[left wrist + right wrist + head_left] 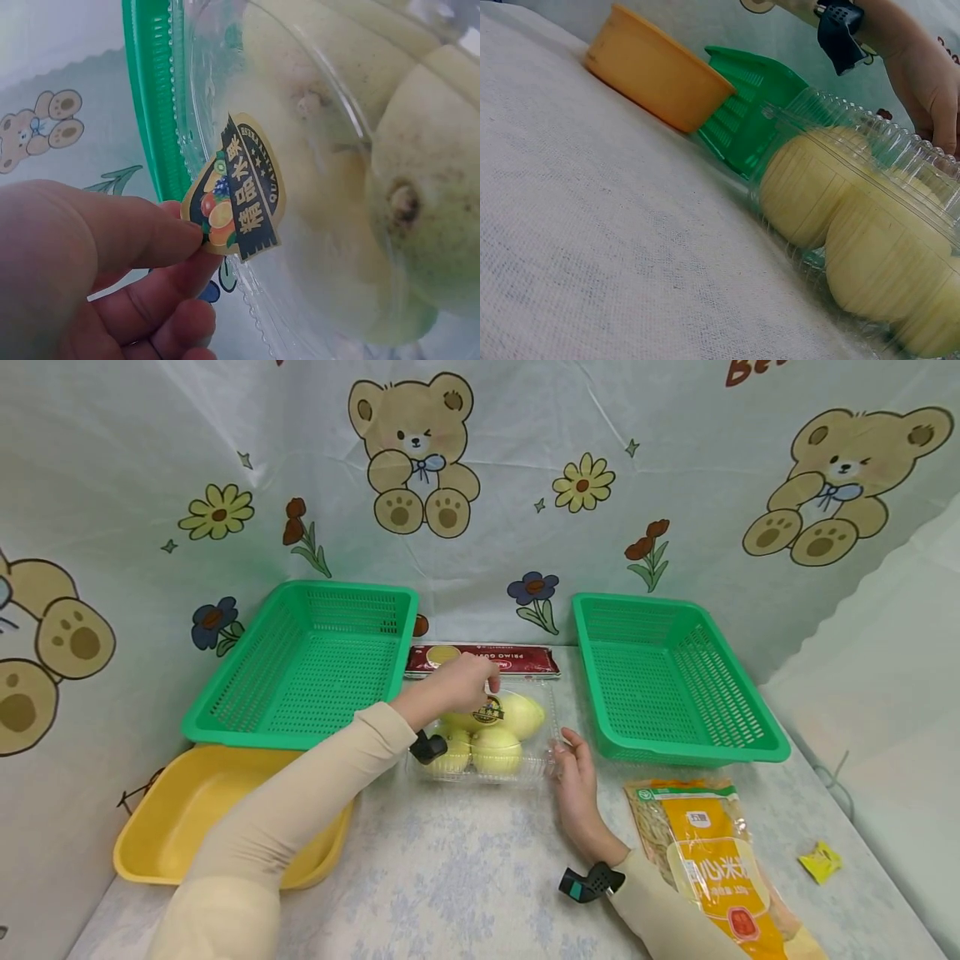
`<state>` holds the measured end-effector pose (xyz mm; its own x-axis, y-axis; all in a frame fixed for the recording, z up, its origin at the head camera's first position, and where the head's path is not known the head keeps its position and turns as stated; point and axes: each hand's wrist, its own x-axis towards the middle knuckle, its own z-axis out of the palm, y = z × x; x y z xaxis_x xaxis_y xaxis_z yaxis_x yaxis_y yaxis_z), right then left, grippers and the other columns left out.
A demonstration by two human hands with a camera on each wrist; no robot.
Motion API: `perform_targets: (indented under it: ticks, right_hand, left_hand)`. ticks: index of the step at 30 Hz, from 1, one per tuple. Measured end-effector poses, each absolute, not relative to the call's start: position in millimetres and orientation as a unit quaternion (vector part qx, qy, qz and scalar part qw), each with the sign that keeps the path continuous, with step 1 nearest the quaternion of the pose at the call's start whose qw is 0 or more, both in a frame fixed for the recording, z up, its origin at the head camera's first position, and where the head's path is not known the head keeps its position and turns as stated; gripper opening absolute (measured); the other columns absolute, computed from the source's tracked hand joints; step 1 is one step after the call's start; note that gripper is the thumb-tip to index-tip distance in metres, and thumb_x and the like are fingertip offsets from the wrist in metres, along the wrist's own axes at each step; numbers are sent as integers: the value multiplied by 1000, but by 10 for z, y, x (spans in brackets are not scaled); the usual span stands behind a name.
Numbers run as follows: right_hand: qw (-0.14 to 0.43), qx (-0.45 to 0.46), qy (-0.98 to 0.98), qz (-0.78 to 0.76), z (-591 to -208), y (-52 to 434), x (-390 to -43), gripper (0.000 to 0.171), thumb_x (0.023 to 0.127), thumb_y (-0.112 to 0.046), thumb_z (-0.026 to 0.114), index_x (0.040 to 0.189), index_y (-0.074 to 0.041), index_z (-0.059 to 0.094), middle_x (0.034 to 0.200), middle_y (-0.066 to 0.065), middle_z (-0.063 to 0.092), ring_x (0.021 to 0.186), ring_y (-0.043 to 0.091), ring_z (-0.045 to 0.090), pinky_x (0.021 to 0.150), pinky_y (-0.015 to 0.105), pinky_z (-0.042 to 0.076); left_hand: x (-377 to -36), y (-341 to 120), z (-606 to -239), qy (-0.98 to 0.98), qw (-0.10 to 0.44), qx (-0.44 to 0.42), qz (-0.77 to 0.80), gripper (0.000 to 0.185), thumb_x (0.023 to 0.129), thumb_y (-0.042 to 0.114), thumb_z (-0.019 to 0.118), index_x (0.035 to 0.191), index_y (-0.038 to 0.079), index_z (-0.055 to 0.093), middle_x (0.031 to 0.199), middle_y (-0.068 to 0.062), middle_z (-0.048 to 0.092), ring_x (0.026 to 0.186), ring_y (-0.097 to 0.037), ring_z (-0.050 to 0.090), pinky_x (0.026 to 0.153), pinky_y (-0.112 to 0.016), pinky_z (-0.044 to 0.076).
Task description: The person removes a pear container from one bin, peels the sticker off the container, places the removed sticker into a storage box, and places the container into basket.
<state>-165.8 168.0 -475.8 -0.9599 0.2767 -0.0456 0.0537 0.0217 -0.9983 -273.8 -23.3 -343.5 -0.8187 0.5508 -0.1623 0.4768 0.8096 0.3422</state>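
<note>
Sitting mid-counter (465, 877), between two green baskets: a clear plastic clamshell (540, 752) packed with pale yellow pears (497, 750). Left hand (457, 685) reaching over the top of it and pinching the round fruit sticker (238, 196) between thumb and fingertips (161, 232); in the left wrist view the sticker's edge is lifting off the lid, dark band with gold lettering and little fruit pictures showing. Other left fingers curling loosely underneath.

Right hand (576, 777) lying flat on the counter just at the clamshell's right edge, fingers fairly straight, fingertips touching the plastic rim (holding nothing, just resting against it). Right wrist view showing the ribbed lid (870, 150) and the pears pressing up against the plastic from the side.

Around it:
- left green basket (300, 660) sitting behind-left of the clamshell
- right green basket (675, 681) sitting behind-right, just beside the right hand's fingertips
- yellow tray (172, 827) lying at the near left, partly tucked under the left basket's front edge and under the left sleeve
- red packet (483, 660) lying flat behind the clamshell, between the baskets
- orange-and-clear bag of noodle-like sticks (708, 852) lying near right, beside the right forearm
- small yellow wrapper (821, 862) sitting further right, well apart from the rest

Bear-and-flower cloth hanging all round as backdrop.
</note>
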Motion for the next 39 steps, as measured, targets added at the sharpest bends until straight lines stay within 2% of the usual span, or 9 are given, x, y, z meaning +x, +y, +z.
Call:
perform_targets:
  ticks: [4, 10, 13, 16, 21, 26, 32, 39]
  right_hand:
    - [79, -119, -709, 690, -4764, 1686, -1657, 47, 105, -13, 39, 150, -1, 38, 138, 19, 52, 91, 1, 49, 72, 18, 42]
    - [75, -121, -713, 686, -4763, 1698, -1642, 48, 106, -16, 38, 152, -2, 36, 144, 21, 49, 98, 0, 49, 76, 18, 43]
    - [74, -120, -714, 686, -4764, 1704, -1642, 48, 106, -17, 38, 152, -2, 36, 145, 21, 48, 98, 0, 49, 76, 18, 43]
    - [75, -114, -715, 686, -4769, 1711, -1646, 48, 106, -17, 37, 152, -1, 35, 146, 22, 47, 98, -1, 49, 77, 18, 43]
    - [85, -104, -711, 691, -4774, 1715, -1659, 48, 106, -16, 37, 150, 1, 36, 146, 23, 46, 98, -3, 48, 78, 17, 43]
    - [86, -106, -708, 693, -4786, 1705, -1669, 47, 106, -15, 37, 150, 2, 36, 144, 23, 47, 99, 0, 49, 78, 17, 43]
    - [85, -102, -706, 695, -4779, 1698, -1665, 47, 106, -15, 38, 149, 1, 36, 134, 15, 51, 96, 2, 48, 77, 18, 43]
    - [85, -100, -709, 693, -4776, 1692, -1662, 47, 105, -15, 38, 150, 1, 37, 139, 21, 49, 97, 1, 48, 78, 17, 43]
  left_hand:
    - [-2741, -278, -3442, 939, 129, 266, 178, 35, 89, -9, 53, 111, 8, 75, 115, -9, 72, 72, -16, 49, 61, -24, 41]
    - [-2765, -455, -3420, 930, 144, 232, 248, 31, 91, -4, 52, 108, 9, 75, 104, -8, 71, 71, -14, 49, 63, -24, 40]
    - [-2757, -613, -3398, 924, 154, 219, 275, 29, 91, -2, 53, 106, 9, 74, 104, -7, 69, 68, -12, 48, 61, -25, 38]
    - [-2717, -811, -3370, 911, 172, 205, 314, 27, 92, -2, 54, 108, 7, 73, 102, -11, 68, 62, -13, 41, 59, -27, 35]
    - [-2616, -1193, -3348, 901, 182, 182, 349, 23, 94, 0, 56, 110, 4, 72, 101, -13, 70, 68, -16, 42, 63, -28, 37]
    - [-2390, -1657, -3286, 909, 168, 166, 344, 24, 95, 4, 56, 113, 4, 72, 101, -11, 73, 76, -19, 49, 66, -31, 41]
    - [-2005, -2270, -3253, 918, 146, 146, 339, 22, 99, 9, 59, 116, 2, 71, 103, -8, 73, 90, -17, 60, 76, -31, 50]
    - [-1609, -2825, -3427, 927, 106, 136, 332, 19, 99, 6, 60, 114, -1, 70, 99, -5, 72, 81, -4, 59, 68, -23, 50]
